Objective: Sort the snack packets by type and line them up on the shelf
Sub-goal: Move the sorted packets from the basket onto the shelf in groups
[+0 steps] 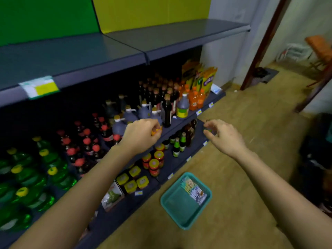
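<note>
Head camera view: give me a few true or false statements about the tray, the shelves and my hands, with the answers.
1. The teal tray sits on the floor. True.
2. The tray holds no packets. False: packets lie in one corner of it.
3. The top shelf carries the bottles. False: the bottles stand on the lower shelves.
4. The left hand grips a small orange thing. True.

From my remote station I see a tan floor, a pale wall, a dark red door frame and an orange chair beyond.
</note>
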